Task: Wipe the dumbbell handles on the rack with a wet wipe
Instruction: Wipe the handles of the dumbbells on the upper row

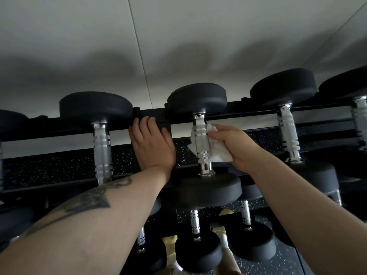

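Right hand (236, 147) fingers pinch the soft, limp wet wipe (215, 147) round the middle dumbbell handle (201, 143) on the rack's (248, 113) top tier. Left hand (153, 143) lies flat, fingers straight, on the rail. Chrome prob slick & rigid, dumbbell heavy: wrap the wipe at mid-handle.

The rack (248, 114) runs from left to right in front of the wall (178, 36). Dumbbells sit side by side on its top row. The middle dumbbell (202, 143) has one dumbbell (101, 147) to its left and another dumbbell (289, 135) to its right. The left hand (152, 144) rests on the rack bar, between the left dumbbell and the middle one. The right hand (232, 147) is just right of the middle dumbbell's handle. It holds the wipe (214, 149) against that handle, and the wipe goes behind the handle. Below the top row sit smaller dumbbells (195, 235) on a lower row. The floor (282, 262) lies under them.
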### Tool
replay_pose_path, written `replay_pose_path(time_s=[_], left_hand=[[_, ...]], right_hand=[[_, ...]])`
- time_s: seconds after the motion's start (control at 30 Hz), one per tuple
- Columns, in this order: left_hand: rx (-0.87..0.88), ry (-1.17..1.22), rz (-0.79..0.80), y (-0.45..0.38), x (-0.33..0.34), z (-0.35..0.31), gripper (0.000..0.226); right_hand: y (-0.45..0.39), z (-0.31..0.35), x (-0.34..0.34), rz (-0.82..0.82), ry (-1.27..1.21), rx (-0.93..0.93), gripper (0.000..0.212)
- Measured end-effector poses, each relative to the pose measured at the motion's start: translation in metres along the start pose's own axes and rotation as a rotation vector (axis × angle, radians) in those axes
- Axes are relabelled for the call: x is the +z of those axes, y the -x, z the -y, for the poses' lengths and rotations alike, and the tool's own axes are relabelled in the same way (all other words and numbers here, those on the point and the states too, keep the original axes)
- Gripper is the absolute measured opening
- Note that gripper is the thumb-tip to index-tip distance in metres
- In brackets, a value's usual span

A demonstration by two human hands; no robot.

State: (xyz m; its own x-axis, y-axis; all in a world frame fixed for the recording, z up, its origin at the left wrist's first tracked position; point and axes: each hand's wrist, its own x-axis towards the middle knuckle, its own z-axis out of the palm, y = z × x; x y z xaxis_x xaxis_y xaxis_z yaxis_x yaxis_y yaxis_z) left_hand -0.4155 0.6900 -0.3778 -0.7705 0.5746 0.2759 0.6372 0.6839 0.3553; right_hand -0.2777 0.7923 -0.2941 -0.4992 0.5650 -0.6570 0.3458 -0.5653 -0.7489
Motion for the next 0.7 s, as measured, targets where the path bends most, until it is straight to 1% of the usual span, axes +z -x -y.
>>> replay_pose_path(time_s=[0.07,0.13,0.2,0.27,0.33,0.37,0.4,0.43,0.47,0.6,0.63,0.7], left_hand=[[0.002,-0.007,0.004,0.000,0.000,0.000,0.040],[0.009,-0.009,0.006,0.001,0.000,0.001,0.040],[0.015,-0.007,0.001,0.000,0.000,0.001,0.040],[0.007,0.001,0.002,0.000,-0.001,0.000,0.040],[0.002,-0.003,0.011,0.000,-0.001,0.000,0.040],[0.002,-0.009,0.017,0.000,-0.001,-0.001,0.040],[0.004,-0.013,0.022,0.000,-0.001,0.000,0.040],[0.008,-0.015,0.024,0.000,-0.002,0.000,0.040],[0.010,-0.016,0.025,0.000,-0.002,0.000,0.040],[0.003,-0.015,0.030,0.000,-0.002,-0.001,0.041],[0.007,-0.016,0.027,0.000,-0.002,-0.001,0.041],[0.012,-0.020,0.015,0.000,-0.002,0.000,0.040]], right_hand=[[-0.007,0.002,0.006,-0.053,-0.070,-0.007,0.023],[-0.012,0.006,0.013,-0.068,-0.181,0.026,0.020],[-0.010,0.006,0.012,-0.047,-0.149,0.063,0.023],[-0.001,-0.001,0.001,0.010,0.005,0.106,0.026],[0.015,-0.008,-0.011,0.081,0.307,0.131,0.020],[0.021,-0.011,-0.015,0.117,0.486,0.113,0.019],[0.025,-0.014,-0.017,0.137,0.616,0.083,0.019],[0.027,-0.015,-0.018,0.138,0.688,0.051,0.021],[0.027,-0.014,-0.015,0.130,0.718,0.032,0.021],[0.033,-0.015,-0.001,0.074,0.661,0.057,0.024],[0.038,-0.017,0.001,0.053,0.707,0.038,0.024],[0.054,-0.019,0.006,-0.026,0.888,-0.049,0.024]])
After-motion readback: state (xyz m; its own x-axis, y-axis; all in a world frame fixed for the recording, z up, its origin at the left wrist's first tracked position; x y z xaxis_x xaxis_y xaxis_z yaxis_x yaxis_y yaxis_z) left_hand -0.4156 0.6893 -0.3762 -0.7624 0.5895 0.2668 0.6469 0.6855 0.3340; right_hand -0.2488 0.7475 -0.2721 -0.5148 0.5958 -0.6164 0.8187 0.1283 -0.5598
